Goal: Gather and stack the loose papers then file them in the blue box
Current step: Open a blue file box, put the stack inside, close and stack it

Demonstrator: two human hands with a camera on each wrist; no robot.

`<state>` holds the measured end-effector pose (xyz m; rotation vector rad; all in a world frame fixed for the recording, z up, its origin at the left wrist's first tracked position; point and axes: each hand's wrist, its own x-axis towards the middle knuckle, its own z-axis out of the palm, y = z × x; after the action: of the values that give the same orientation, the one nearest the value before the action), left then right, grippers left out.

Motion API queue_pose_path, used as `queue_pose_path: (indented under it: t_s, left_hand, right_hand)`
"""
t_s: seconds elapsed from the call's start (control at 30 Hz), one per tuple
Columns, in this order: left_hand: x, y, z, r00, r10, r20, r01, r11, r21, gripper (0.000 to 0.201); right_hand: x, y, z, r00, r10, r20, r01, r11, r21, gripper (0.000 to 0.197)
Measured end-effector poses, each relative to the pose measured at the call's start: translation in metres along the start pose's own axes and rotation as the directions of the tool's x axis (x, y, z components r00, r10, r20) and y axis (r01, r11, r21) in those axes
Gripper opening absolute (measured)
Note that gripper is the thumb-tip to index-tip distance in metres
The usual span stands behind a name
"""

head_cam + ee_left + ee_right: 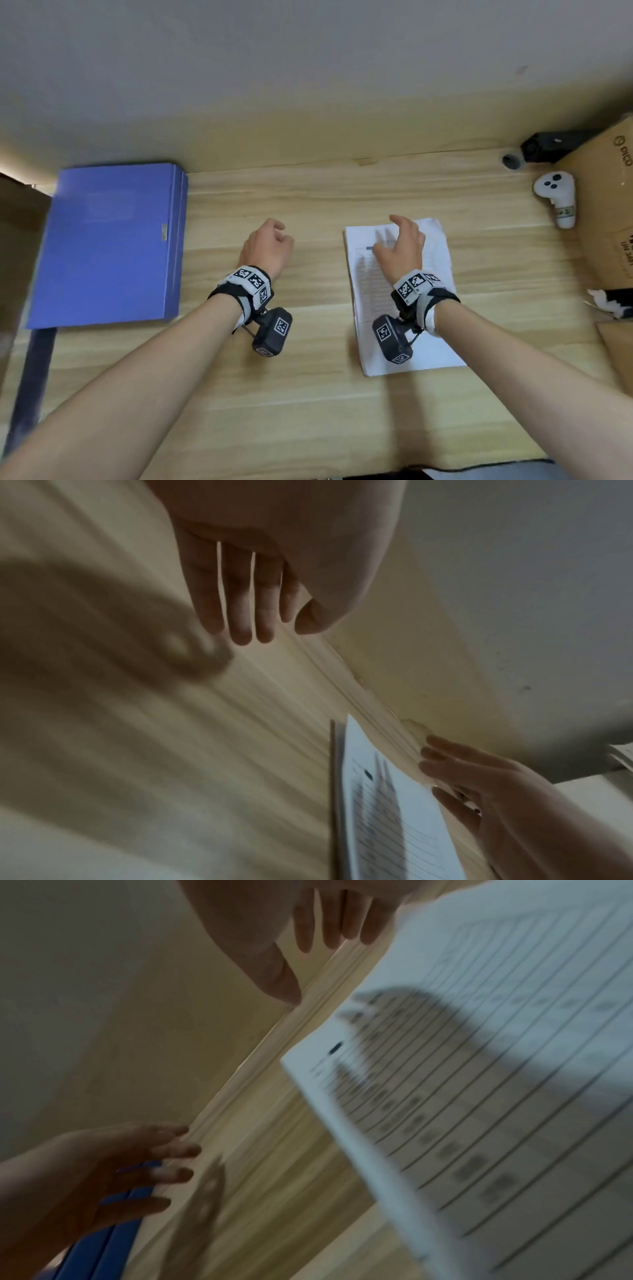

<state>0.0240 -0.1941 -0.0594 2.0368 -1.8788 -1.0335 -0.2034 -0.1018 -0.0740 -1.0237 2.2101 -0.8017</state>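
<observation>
Right hand hovers over the top half of the papers, fingers spread and loose, gripping nothing; whether it touches the sheet can't be told. Left hand hangs above bare table between papers and blue box, fingers relaxed, slightly curled, empty. Papers lie flat in one rough stack right of centre; blue box lies closed and flat at the left table edge, well apart from them; white controller and cardboard box at far right.
</observation>
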Motion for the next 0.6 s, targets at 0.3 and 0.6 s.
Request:
queue_pose_path:
  t_s: [0.3,0.6]
  left_hand:
    - [0.033,-0.108,-0.138,0.975,0.051,-0.218,-0.071,0.994,-0.085,0.033]
    - [0.055,-0.228,-0.216,0.934,-0.197,-0.299,0.235,0.967,0.098,0.061]
  right_hand:
    - [-0.04,-0.118,0.133,0.967,-0.067,0.246,-0.007,0.958,0.286,0.037]
    - [-0.059,-0.186,0.242,0.892,-0.079,0.445,-0.048,0.963,0.266,0.036]
